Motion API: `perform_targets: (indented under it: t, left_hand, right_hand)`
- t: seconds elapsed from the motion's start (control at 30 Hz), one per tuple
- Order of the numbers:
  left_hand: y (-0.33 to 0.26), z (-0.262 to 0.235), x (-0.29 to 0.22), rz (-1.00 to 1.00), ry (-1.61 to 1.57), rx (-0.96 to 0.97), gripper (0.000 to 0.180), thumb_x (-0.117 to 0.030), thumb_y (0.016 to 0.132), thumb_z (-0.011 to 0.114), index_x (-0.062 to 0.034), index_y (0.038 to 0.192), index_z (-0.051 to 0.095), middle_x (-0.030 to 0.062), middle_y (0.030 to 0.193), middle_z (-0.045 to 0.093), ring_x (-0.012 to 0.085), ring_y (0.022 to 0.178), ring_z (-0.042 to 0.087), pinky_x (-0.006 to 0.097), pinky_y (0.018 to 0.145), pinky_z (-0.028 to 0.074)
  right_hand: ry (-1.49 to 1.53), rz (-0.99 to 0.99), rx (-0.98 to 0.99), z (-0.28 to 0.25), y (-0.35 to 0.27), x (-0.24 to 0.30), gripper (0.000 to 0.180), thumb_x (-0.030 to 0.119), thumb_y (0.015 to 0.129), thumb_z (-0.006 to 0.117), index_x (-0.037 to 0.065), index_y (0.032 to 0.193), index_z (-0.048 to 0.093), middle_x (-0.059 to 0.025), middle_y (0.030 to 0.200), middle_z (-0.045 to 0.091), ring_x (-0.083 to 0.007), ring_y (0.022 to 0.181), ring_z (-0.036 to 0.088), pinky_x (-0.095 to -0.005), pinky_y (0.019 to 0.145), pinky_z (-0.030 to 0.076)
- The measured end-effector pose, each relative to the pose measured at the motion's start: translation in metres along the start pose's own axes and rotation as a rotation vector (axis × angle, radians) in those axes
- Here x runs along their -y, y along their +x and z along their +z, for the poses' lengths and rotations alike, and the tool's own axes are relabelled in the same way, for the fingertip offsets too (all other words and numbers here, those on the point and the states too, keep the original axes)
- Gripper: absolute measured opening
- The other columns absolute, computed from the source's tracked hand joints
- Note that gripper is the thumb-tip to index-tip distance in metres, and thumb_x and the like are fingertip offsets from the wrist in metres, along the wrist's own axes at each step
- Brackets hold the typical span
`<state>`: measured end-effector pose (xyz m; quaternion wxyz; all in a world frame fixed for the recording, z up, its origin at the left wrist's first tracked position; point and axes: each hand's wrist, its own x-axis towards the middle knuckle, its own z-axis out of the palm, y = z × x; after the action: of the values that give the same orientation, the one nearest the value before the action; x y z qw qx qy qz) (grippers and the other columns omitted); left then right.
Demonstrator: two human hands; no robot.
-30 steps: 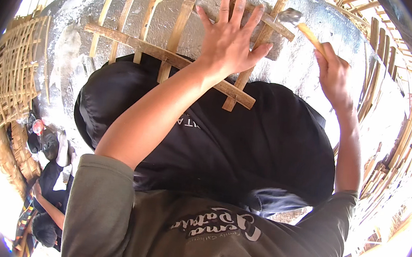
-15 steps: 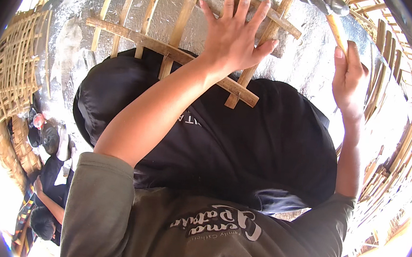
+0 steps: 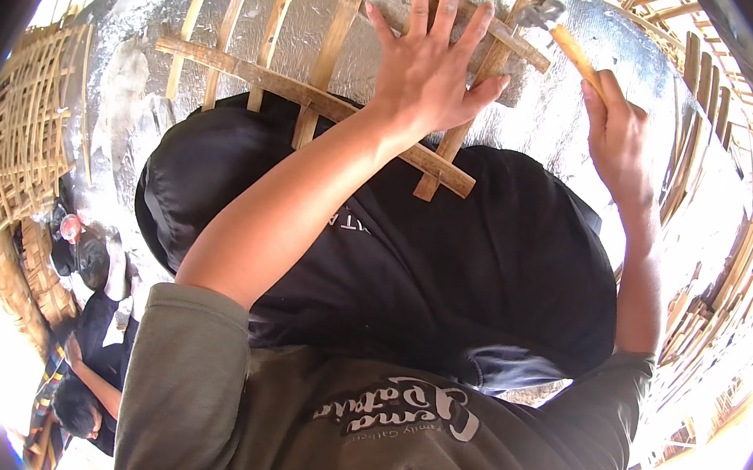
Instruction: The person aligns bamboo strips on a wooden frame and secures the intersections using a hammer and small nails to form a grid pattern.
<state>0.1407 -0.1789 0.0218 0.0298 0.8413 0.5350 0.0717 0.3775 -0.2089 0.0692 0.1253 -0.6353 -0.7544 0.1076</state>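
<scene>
A frame of bamboo slats [image 3: 256, 72] lies partly across my lap and partly on the grey floor. Fingers spread, my left hand [image 3: 426, 78] lies flat over the right part of the frame. My right hand [image 3: 621, 135] is wrapped round the wooden handle of a hammer [image 3: 580, 60]. The dark metal hammer head is over the frame's right end, near where a lengthwise slat meets the last cross slat [image 3: 501, 53]. Whether the head touches the bamboo I cannot tell. No nail can be made out.
Woven bamboo lattice [image 3: 24, 115] stands at the left. Many loose bamboo strips [image 3: 731, 275] are piled along the right side. Another person [image 3: 96, 372] sits at the lower left, beside a dark bag-like thing with a red-topped item.
My right hand and the hammer have moved left and the head has come down toward the frame's right end. My left hand and the frame have hardly moved.
</scene>
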Motion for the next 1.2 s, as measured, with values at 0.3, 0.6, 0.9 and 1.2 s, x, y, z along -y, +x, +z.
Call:
perform_targets:
  t: [0.3,0.6,0.9,1.2]
  left_hand:
    - [0.004,-0.001,0.001,-0.002,0.017,0.005,0.078,-0.061,0.093,0.038,-0.0084,0.15,0.026,0.0241,0.157,0.005,0.0436,0.145,0.001,0.076,0.105,0.012]
    - [0.001,-0.005,-0.002,0.003,-0.033,-0.008,0.077,-0.06,0.093,0.038,-0.0059,0.148,0.03,0.0242,0.156,0.006,0.0447,0.145,0.002,0.076,0.104,0.013]
    - [-0.002,0.0,-0.002,0.008,-0.025,-0.061,0.077,-0.061,0.093,0.036,-0.0077,0.148,0.03,0.0244,0.156,0.008,0.0442,0.145,0.003,0.076,0.105,0.013]
    - [-0.002,0.003,0.0,0.02,-0.084,-0.049,0.078,-0.06,0.091,0.04,-0.0085,0.149,0.029,0.0245,0.156,0.012,0.0433,0.145,0.003,0.076,0.104,0.012]
  right_hand:
    - [0.074,-0.024,-0.084,-0.007,0.01,0.007,0.019,0.023,0.099,0.054,0.005,0.104,0.056,-0.015,0.058,0.058,-0.0288,0.05,0.062,-0.0388,0.046,0.043]
    - [0.114,0.177,0.002,-0.017,0.007,0.006,0.021,0.029,0.1,0.049,0.009,0.103,0.056,-0.016,0.059,0.059,-0.0327,0.052,0.063,-0.0405,0.049,0.045]
    - [0.099,0.119,-0.152,-0.01,-0.002,-0.005,0.02,0.027,0.099,0.052,0.008,0.101,0.056,-0.0141,0.057,0.059,-0.0266,0.049,0.063,-0.0389,0.044,0.044]
    - [0.147,0.189,-0.013,-0.022,0.013,0.026,0.025,0.03,0.1,0.05,0.006,0.103,0.055,-0.0183,0.061,0.059,-0.0384,0.057,0.062,-0.0463,0.054,0.045]
